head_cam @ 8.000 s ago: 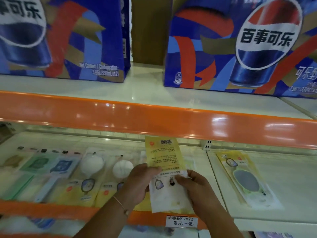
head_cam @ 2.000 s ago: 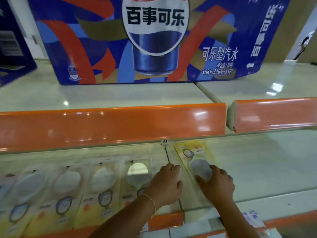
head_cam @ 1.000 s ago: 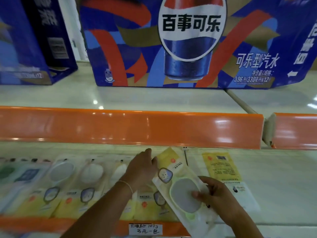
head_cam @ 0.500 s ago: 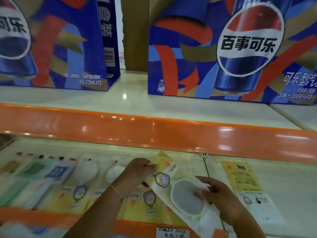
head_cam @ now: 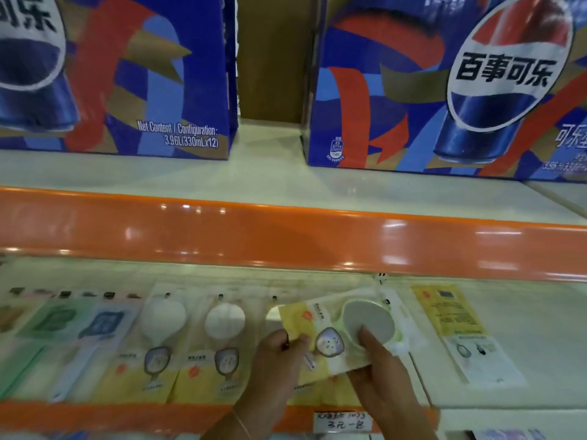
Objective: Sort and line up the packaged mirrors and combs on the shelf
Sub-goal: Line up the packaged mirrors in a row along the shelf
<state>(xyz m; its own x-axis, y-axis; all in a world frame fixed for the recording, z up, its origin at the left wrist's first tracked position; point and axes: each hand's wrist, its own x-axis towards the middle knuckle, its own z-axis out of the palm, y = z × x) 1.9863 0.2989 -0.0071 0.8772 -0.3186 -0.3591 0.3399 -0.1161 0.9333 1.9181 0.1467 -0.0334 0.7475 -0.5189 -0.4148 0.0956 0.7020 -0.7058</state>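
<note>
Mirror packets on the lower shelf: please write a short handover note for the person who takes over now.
Left hand pinches the yellow end of the mirror packet; right hand holds its other side, a finger on the round mirror. The packet lies crosswise at the right end of the row.
Done: several mirror packets lie side by side, face up; green and blue packets lie further left.
Left: turn this packet straight and add it; then the face-down packet on the right.
</note>
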